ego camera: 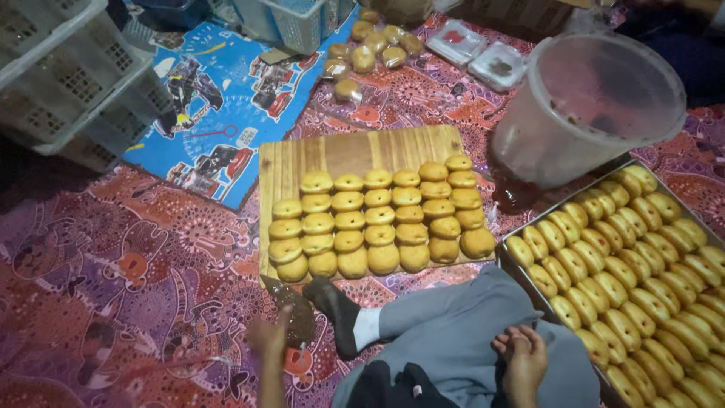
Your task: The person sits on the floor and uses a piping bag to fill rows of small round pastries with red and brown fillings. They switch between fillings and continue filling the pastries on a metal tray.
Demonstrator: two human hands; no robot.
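1. Left hand [266, 338]: low in the view, blurred, fingers closed round a dark brown bag-like tool [291, 313] whose tip points up and away from the wrist.
2. Wooden board [355, 155]: just beyond the tool's tip, carrying rows of round yellow filled buns [380, 235].
3. Right hand [519, 359]: rests loosely curled on the grey trouser leg [461, 325], holding nothing.
4. Metal tray [510, 270]: immediately right of the right hand, packed with slanted rows of oval golden buns [634, 279].
5. Translucent plastic tub [585, 106]: well beyond the right hand, tilted; contents cannot be told.
6. White crates [68, 75]: far beyond the left hand, stacked.
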